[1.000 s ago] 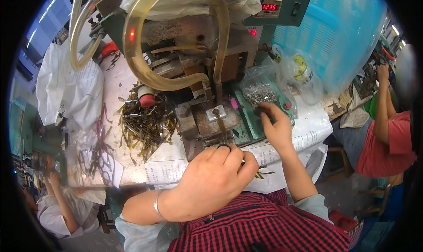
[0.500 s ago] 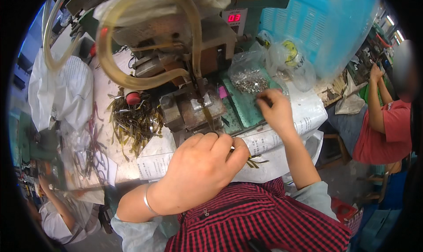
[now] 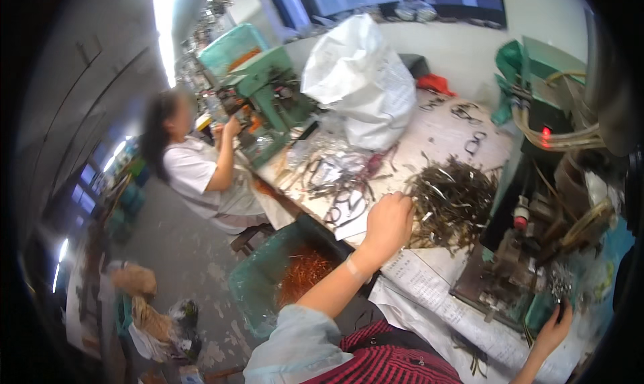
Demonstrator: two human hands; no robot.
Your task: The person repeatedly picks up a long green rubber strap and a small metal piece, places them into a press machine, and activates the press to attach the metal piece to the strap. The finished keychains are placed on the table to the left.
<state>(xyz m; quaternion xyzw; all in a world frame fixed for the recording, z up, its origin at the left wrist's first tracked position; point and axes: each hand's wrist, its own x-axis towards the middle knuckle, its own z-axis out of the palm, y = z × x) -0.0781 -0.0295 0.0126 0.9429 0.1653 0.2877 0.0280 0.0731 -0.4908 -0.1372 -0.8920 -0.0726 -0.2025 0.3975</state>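
Note:
My left hand (image 3: pixel 389 228) reaches to the near-left edge of a tangled pile of dark olive strips (image 3: pixel 453 203) on the workbench. Its fingers bend away from me at the strips, and their tips are hidden. At the right, my right hand (image 3: pixel 554 327) is beside a heap of small silvery metal parts (image 3: pixel 558 280) on a green tray. Its fingertips come together around something dark and small, too blurred to name. A bench machine (image 3: pixel 516 260) with a red knob and pale hoses stands between the strips and the metal parts.
A large white sack (image 3: pixel 362 82) stands at the back of the bench, near loose black loops and clear plastic. Below the bench's left edge is a green bin (image 3: pixel 251 286) holding orange-copper scraps. A co-worker (image 3: pixel 201 162) sits farther left at a green machine (image 3: pixel 272 92).
The view has swung to the left. My left hand has left the front of the machine for the strip pile. My right hand is still by the small metal parts, its fingertips now closer together.

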